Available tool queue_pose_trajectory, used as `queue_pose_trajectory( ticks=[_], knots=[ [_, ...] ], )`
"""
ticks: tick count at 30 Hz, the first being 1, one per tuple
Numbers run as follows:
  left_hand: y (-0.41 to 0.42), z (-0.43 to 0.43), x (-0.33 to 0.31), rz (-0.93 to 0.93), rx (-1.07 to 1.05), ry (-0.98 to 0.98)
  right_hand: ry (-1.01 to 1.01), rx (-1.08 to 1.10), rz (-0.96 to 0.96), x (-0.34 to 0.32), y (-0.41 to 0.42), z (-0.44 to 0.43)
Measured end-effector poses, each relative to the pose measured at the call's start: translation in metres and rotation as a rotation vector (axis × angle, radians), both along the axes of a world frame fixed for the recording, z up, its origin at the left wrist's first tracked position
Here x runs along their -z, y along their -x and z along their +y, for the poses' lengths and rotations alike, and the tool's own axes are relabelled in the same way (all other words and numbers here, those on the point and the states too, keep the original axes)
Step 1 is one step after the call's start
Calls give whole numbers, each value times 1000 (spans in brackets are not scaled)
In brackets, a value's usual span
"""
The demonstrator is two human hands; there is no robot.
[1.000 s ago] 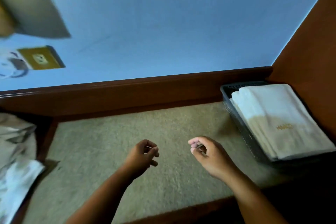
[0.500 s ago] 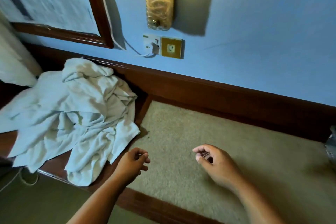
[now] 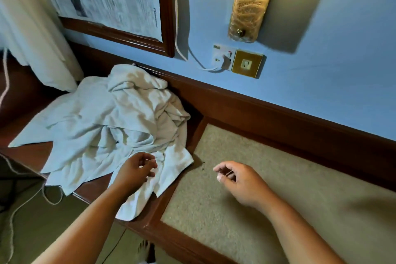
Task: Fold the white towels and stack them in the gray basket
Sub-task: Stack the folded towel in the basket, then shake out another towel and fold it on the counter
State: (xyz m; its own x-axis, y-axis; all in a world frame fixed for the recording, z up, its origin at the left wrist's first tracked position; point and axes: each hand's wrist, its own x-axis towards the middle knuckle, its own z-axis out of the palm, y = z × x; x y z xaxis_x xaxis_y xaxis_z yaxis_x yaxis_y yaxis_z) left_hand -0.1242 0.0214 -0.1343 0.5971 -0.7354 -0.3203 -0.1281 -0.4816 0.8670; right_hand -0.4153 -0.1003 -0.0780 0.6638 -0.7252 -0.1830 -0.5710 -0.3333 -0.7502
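A crumpled heap of white towels is piled on the dark wooden counter, to the left of a beige inset panel. The left hand is held just over the heap's near edge, its fingers loosely curled with nothing gripped. The right hand is held above the beige panel, its fingers likewise loosely curled and empty.

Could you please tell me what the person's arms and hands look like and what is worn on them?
The left arm and right arm are bare to the frame edge: no sleeve shows. Left hand and right hand wear no glove; no watch or bracelet shows at either wrist.
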Motion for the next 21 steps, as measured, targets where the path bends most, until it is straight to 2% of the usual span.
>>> queue_pose_trajectory(
  ticks=[4,7,10,12,16,19,21],
  knots=[
    [-61,-30,17,-324,136,-75,23,178,-8,-3,-23,-5],
    [-108,-60,35,-609,323,-100,-1,254,-19,3,-55,-1],
    [-136,-86,47,-981,533,-343,-36,280,-3,6,-88,6],
    [-148,-99,57,-1083,619,-370,-50,302,-21,9,-108,15],
    [-173,-122,80,-1287,773,-235,-86,363,-14,15,-128,30],
    [-177,-137,79,-1285,785,-140,-112,377,64,20,-124,40],
    [-170,-143,62,-1199,735,-105,-117,388,100,24,-121,43]
  ],
)
